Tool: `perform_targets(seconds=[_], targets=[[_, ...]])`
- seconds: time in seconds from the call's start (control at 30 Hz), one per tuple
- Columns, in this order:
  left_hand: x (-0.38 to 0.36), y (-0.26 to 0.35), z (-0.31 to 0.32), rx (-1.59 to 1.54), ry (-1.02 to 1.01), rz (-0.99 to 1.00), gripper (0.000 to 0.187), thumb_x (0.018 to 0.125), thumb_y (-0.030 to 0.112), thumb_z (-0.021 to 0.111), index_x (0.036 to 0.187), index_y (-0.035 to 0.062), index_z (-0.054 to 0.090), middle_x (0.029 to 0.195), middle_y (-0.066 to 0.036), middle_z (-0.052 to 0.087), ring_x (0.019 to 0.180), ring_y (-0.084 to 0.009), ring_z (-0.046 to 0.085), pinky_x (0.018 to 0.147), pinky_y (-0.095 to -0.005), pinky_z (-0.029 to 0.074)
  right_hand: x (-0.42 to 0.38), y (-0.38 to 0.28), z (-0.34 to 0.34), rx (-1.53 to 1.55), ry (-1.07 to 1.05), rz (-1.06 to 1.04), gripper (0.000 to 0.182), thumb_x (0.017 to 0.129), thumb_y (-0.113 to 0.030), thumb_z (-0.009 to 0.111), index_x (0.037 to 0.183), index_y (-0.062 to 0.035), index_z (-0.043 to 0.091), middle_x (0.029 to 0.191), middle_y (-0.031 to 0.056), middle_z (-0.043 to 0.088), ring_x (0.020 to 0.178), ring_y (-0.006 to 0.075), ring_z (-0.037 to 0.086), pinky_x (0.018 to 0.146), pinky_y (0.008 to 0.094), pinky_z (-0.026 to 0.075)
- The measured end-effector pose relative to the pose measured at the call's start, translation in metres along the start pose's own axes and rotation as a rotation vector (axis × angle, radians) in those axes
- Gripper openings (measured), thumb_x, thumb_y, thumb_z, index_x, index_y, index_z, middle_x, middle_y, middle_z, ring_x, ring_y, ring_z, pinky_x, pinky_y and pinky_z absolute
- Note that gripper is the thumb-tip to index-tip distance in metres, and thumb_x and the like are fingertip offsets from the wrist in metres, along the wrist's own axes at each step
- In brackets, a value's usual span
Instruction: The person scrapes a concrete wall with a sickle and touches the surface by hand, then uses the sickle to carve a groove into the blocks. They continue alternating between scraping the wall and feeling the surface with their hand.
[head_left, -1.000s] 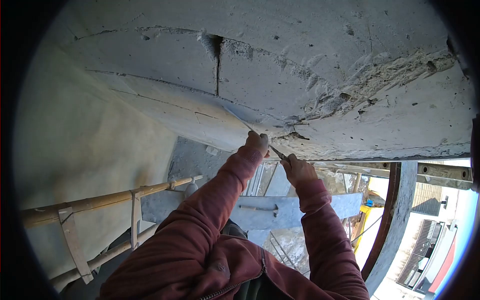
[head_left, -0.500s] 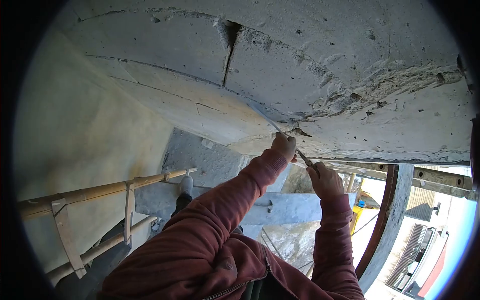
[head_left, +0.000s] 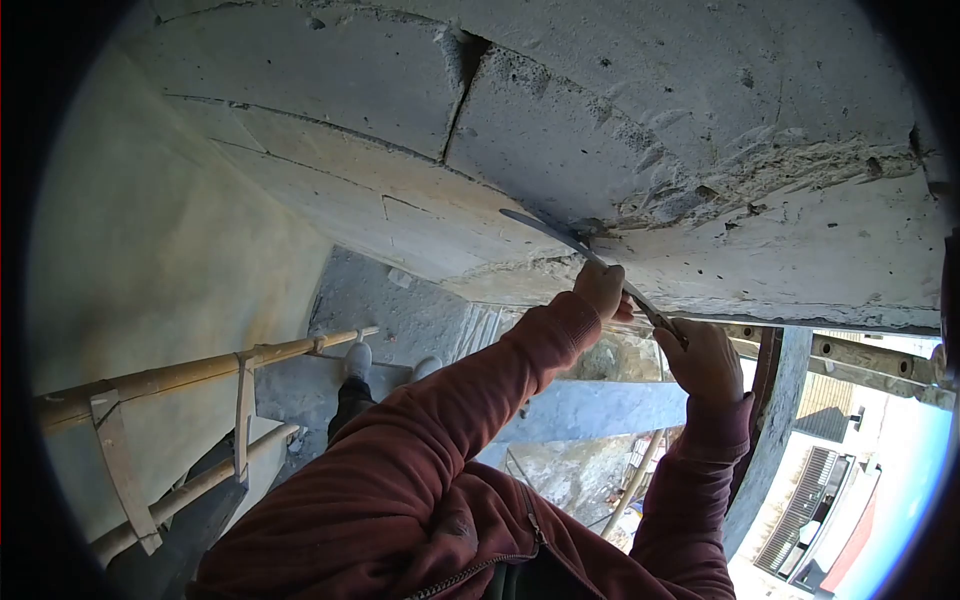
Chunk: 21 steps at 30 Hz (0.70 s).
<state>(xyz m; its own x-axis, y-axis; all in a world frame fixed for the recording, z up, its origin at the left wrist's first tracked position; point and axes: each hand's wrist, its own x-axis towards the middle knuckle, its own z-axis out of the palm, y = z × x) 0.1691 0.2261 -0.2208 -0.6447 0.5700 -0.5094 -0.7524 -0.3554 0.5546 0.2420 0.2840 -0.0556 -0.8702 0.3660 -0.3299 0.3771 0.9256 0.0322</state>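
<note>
Clenching the rear handle of the long-bladed tool (head_left: 550, 231), the right hand (head_left: 706, 362) sits lower; the left hand (head_left: 598, 288) grasps the shaft midway. The blade lies diagonally along the concrete surface (head_left: 560, 125) — contact at the tip cannot be determined — beside the broken edge.

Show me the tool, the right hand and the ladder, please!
Tool (head_left: 553, 233): head view, on its thin blade.
Right hand (head_left: 706, 362): head view, on the back of the hand.
Ladder (head_left: 180, 375): head view, on its upper pole.
</note>
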Motion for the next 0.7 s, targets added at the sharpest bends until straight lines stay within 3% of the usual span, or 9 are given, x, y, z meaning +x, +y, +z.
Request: perform_targets(seconds=[0.07, 0.17, 0.2, 0.3, 0.37, 0.43, 0.6, 0.7], targets=[[-0.001, 0.004, 0.003, -0.037, 0.103, 0.013, 0.027, 0.085, 0.017, 0.04, 0.086, -0.0095, 0.044, 0.064, -0.017, 0.053, 0.047, -0.0274, 0.057, 0.041, -0.0381, 0.055, 0.007, 0.004, 0.001, 0.034, -0.07, -0.034, 0.03, 0.079, -0.033, 0.056, 0.084, -0.0045, 0.065, 0.067, 0.0194, 0.06, 0.067, 0.0358, 0.06, 0.063, 0.0428, 0.046], [-0.015, 0.004, 0.01, -0.076, 0.092, 0.004, 0.026, 0.085, 0.017, 0.039, 0.086, -0.009, 0.044, 0.066, -0.016, 0.052, 0.048, -0.0272, 0.057, 0.042, -0.0385, 0.055, -0.013, -0.008, -0.012, -0.016, -0.025, 0.007, 0.031, 0.078, -0.034, 0.057, 0.084, -0.005, 0.065, 0.069, 0.0193, 0.061, 0.068, 0.0352, 0.06, 0.064, 0.0425, 0.046], [-0.012, -0.003, 0.006, -0.07, 0.005, -0.031, 0.027, 0.086, 0.019, 0.04, 0.09, -0.008, 0.043, 0.069, -0.016, 0.051, 0.049, -0.0279, 0.057, 0.044, -0.0388, 0.056, -0.014, -0.007, -0.014, 0.042, -0.06, 0.013, 0.034, 0.079, -0.037, 0.055, 0.082, -0.0046, 0.065, 0.073, 0.019, 0.061, 0.071, 0.0354, 0.06, 0.066, 0.0429, 0.047], [0.025, -0.012, -0.016, -0.103, 0.144, -0.123, 0.029, 0.086, 0.021, 0.039, 0.087, -0.0078, 0.044, 0.069, -0.016, 0.052, 0.051, -0.0292, 0.058, 0.046, -0.0391, 0.056, 0.017, -0.008, 0.023, -0.122, -0.036, -0.023, 0.037, 0.08, -0.039, 0.052, 0.079, -0.0042, 0.065, 0.075, 0.0188, 0.062, 0.073, 0.0362, 0.06, 0.069, 0.0434, 0.047], [0.032, -0.011, -0.032, -0.138, 0.144, -0.204, 0.032, 0.087, 0.021, 0.036, 0.093, -0.0087, 0.046, 0.076, -0.02, 0.057, 0.054, -0.0303, 0.06, 0.046, -0.0387, 0.057, 0.026, -0.016, 0.044, -0.152, -0.064, -0.021, 0.038, 0.081, -0.041, 0.051, 0.081, -0.0053, 0.064, 0.078, 0.0197, 0.062, 0.078, 0.0368, 0.06, 0.071, 0.0438, 0.047], [0.011, -0.005, -0.04, 0.08, 0.107, 0.036, 0.031, 0.087, 0.019, 0.038, 0.094, -0.009, 0.048, 0.078, -0.02, 0.058, 0.054, -0.0287, 0.061, 0.044, -0.0377, 0.056, 0.015, -0.022, 0.045, -0.038, -0.065, -0.016, 0.037, 0.081, -0.04, 0.051, 0.085, -0.0054, 0.064, 0.078, 0.02, 0.062, 0.078, 0.0369, 0.06, 0.071, 0.0441, 0.047], [0.026, -0.007, -0.044, 0.028, 0.113, -0.11, 0.03, 0.086, 0.019, 0.044, 0.086, -0.0111, 0.048, 0.068, -0.02, 0.056, 0.053, -0.03, 0.061, 0.045, -0.0393, 0.056, 0.016, -0.021, 0.038, 0.015, -0.086, 0.002, 0.034, 0.082, -0.037, 0.052, 0.086, -0.006, 0.065, 0.075, 0.0199, 0.061, 0.074, 0.0371, 0.059, 0.067, 0.0438, 0.045], [0.027, -0.012, -0.06, 0.162, 0.226, -0.081, 0.032, 0.083, 0.016, 0.049, 0.101, -0.0079, 0.038, 0.076, -0.021, 0.057, 0.058, -0.0283, 0.062, 0.044, -0.0373, 0.056, 0.021, -0.009, 0.073, 0.062, -0.01, -0.108, 0.029, 0.084, -0.031, 0.052, 0.092, -0.0045, 0.061, 0.076, 0.0207, 0.06, 0.073, 0.0387, 0.058, 0.062, 0.0429, 0.045]])
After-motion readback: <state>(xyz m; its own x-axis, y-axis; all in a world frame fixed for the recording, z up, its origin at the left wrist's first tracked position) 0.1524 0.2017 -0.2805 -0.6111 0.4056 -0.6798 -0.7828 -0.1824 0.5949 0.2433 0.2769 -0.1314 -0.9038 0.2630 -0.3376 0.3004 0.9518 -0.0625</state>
